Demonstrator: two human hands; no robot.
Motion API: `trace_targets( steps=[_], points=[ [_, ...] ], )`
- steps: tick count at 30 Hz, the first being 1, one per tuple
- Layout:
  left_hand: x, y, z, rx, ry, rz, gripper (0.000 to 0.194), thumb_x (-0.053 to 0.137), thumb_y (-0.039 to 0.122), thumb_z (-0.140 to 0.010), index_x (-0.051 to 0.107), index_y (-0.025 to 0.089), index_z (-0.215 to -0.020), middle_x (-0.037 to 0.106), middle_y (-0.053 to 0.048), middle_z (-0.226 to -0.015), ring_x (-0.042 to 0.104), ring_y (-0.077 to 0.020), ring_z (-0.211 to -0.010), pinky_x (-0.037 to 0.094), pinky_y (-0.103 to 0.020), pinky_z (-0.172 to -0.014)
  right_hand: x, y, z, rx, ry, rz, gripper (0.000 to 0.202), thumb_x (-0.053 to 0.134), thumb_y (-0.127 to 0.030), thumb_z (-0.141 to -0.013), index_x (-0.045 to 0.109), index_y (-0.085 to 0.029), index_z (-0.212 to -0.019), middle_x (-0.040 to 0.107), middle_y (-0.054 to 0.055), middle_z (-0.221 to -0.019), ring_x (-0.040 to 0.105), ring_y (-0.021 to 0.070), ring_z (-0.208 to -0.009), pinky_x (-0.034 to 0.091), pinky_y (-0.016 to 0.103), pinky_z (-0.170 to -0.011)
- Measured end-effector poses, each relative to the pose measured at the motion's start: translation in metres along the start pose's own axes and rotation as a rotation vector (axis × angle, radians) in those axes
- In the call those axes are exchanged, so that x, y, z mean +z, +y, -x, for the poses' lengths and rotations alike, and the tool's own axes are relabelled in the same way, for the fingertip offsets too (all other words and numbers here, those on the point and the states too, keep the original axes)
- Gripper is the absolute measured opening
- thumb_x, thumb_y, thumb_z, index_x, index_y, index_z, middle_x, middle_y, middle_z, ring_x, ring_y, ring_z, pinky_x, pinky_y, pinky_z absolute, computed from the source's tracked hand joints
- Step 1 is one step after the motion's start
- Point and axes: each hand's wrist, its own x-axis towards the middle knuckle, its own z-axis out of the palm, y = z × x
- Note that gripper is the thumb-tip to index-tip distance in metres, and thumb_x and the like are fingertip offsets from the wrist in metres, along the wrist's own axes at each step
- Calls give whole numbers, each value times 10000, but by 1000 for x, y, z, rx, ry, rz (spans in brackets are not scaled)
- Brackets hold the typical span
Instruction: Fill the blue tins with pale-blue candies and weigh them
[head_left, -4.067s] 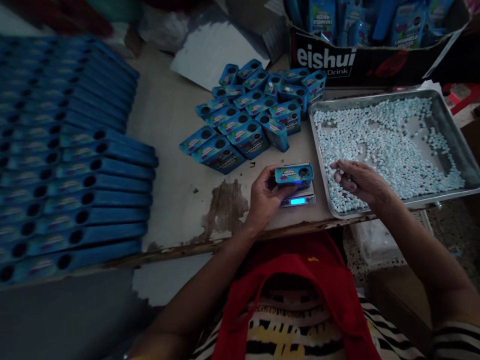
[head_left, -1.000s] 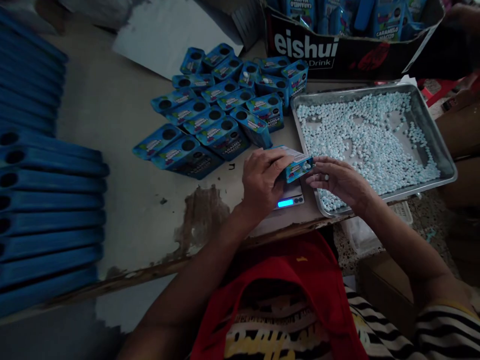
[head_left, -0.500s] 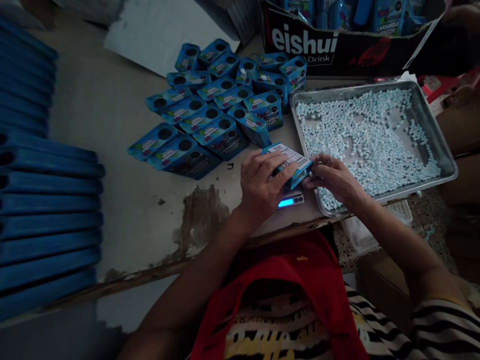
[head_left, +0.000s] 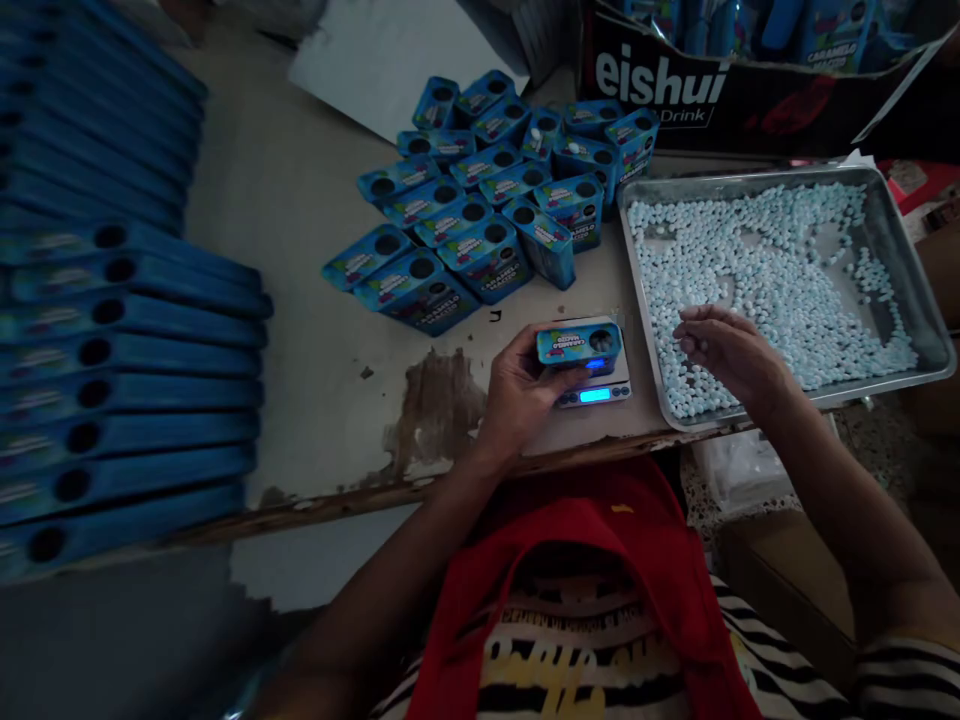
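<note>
In the head view, the left hand [head_left: 519, 385] grips a blue box [head_left: 574, 340] at its left end, thumb laid along the near side and the other fingers behind, closed snugly on it. The box stands upright over the plate of a small scale [head_left: 622, 393], its top facing up, with pale bits inside the round hole near its right end. Whether its base bears on the plate is hard to make out. The scale's display glows blue in front.

The right hand [head_left: 739, 355] hangs over the near left part of a metal tray [head_left: 921, 300], fingers curled and tips drawn nearly together; I cannot tell whether they pinch anything. Small white and pale blue candies [head_left: 787, 300] cover most of the tray, just right of the scale.

Beyond the scale, a cluster of blue boxes [head_left: 486, 265] stands close together on the worn desk [head_left: 307, 420], pale pieces showing on top of two at the back. More boxes [head_left: 172, 330] lie in rows at left, partly blurred. A dark carton [head_left: 667, 95] holding blue packs sits behind the tray.
</note>
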Motion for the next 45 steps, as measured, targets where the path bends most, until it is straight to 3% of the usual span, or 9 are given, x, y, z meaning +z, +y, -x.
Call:
trace_targets(
  steps=[5,10,14,19,28,37,40,43,45],
  points=[
    [1,2,7,117,6,-42,745,1046,581,-772,717,243,-1349,807,-105,-1334,814,-279,-1207,692,-427,-1082,-6,-11,5,-62,-81,268,373,990,-353,-745,763,-212,-1005,749,7,-892,608,108,-704,469,250,-615],
    [-22,25,14,240,53,-150,699,987,600,-871,686,288,-1420,782,-108,-1403,749,-304,-1395,615,-511,-1235,-22,-22,11,-151,-125,537,248,902,-335,-808,782,-207,-983,706,-6,-794,555,116,-649,446,283,-598],
    [-48,45,13,333,150,-226,569,979,582,-902,729,313,-1337,825,-57,-1298,792,-286,-1274,664,-515,-1160,-35,-30,15,-183,-180,901,132,767,-287,-868,824,-210,-958,754,18,-747,645,154,-648,498,310,-608],
    [-60,76,9,449,220,-360,404,957,519,-954,800,253,-1213,842,-45,-1234,798,-274,-1211,682,-482,-1129,-36,-41,17,-218,-147,1029,145,776,-347,-936,815,-218,-988,808,45,-769,758,195,-648,590,335,-630],
    [-56,104,-1,748,15,-655,369,951,324,-975,790,277,-1304,845,-54,-1268,799,-304,-1214,641,-489,-1110,-32,-47,16,-367,-24,1143,111,760,-194,-966,836,-260,-1011,808,33,-757,788,249,-644,592,409,-666],
    [-38,92,-1,703,-96,-786,545,945,301,-954,707,236,-1441,781,-91,-1391,728,-326,-1308,564,-493,-1222,-33,-43,27,-320,-10,1214,137,804,-306,-981,842,-228,-1087,752,8,-646,754,240,-601,563,397,-698],
    [-12,91,-4,613,-169,-928,682,965,284,-923,657,175,-1521,727,-150,-1515,674,-374,-1425,519,-543,-1282,-42,-39,24,-501,54,1415,153,793,-314,-995,873,-239,-1102,866,85,-951,827,312,-890,604,474,-885],
    [14,95,-10,441,-373,-1095,545,833,200,-1019,660,148,-1533,737,-170,-1504,694,-363,-1431,582,-504,-1215,-46,-32,13,-787,175,1496,225,829,-437,-1005,887,-278,-1153,795,160,-1447,740,434,-1316,581,600,-1081],
    [9,104,-14,376,-439,-1128,429,749,141,-1059,694,159,-1484,766,-146,-1452,734,-321,-1384,628,-432,-1140,-36,-27,4,-896,195,1409,282,813,-513,-1027,875,-287,-1182,761,165,-1506,748,424,-1296,603,595,-1062]
  ],
)
